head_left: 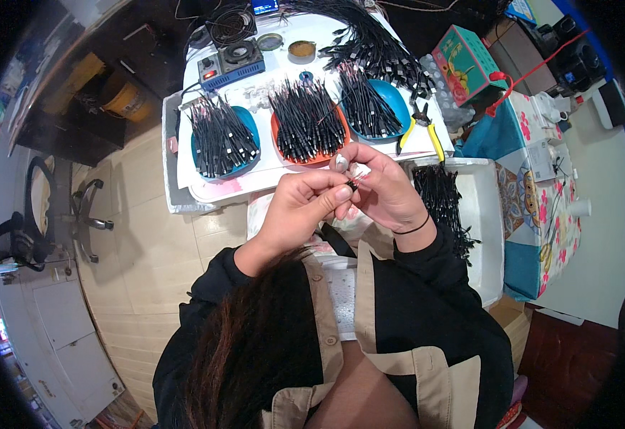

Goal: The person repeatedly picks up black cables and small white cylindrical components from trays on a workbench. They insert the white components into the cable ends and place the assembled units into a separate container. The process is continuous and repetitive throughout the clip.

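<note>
Just in front of the table edge, my left hand (304,207) and my right hand (387,187) meet, both closed in a pinch. Between their fingertips is the end of a thin black cable (353,184) with a bit of red wire showing; most of it is hidden by the fingers. White covering wraps a fingertip or two of my right hand. Beyond the hands stand a blue tray (256,123) at left, an orange tray (275,134) in the middle and another blue tray (398,104) at right, each heaped with short black cables.
Yellow-handled pliers (434,136) lie by the right tray. A blue-grey heating unit (232,70) and a round tin (301,50) sit farther back, beside a big cable pile (377,43). At right, a white foam box (485,236) holds more cables; a green box (467,64) stands behind.
</note>
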`<state>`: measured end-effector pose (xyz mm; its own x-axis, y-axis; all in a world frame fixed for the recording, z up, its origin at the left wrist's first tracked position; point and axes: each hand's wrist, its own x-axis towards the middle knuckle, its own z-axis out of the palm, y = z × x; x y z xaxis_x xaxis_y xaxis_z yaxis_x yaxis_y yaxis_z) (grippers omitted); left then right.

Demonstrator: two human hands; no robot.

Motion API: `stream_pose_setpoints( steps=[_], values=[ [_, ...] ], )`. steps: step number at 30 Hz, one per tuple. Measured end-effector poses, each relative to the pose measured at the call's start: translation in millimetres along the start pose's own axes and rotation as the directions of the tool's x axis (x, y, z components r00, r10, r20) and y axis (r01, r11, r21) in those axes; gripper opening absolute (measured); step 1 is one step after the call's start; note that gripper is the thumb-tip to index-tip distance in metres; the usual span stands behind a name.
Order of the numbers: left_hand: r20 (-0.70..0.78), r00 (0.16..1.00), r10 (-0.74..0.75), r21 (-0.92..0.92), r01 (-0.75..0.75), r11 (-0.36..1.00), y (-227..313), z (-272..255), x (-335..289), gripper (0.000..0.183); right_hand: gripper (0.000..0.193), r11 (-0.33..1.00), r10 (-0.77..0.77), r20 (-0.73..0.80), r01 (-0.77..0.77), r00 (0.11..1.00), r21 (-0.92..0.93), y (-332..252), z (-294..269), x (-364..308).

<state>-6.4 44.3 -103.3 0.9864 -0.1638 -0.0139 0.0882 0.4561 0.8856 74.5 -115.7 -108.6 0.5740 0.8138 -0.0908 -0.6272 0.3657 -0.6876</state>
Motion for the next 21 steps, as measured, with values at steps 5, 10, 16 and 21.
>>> stream_pose_setpoints(
  steps=[5,10,16,21],
  values=[
    [-0.032,0.999,-0.038,0.047,0.039,0.998,4,-1,1,0.021,0.028,0.999,-0.048,-0.004,0.048,0.999,-0.022,0,-7,1],
    [-0.114,0.993,-0.02,0.142,0.036,0.989,1,-1,4,0.02,0.033,0.953,-0.219,-0.129,0.184,0.967,-0.241,4,-7,4],
    [-0.153,0.988,0.015,0.108,0.001,0.994,-3,-4,8,0.017,0.026,0.863,-0.358,-0.128,0.275,0.925,-0.423,12,-5,9],
    [-0.173,0.985,-0.006,0.029,0.011,1.0,-3,-10,6,0.015,0.013,0.801,-0.291,-0.115,0.176,0.95,-0.572,3,-6,12]
  ],
)
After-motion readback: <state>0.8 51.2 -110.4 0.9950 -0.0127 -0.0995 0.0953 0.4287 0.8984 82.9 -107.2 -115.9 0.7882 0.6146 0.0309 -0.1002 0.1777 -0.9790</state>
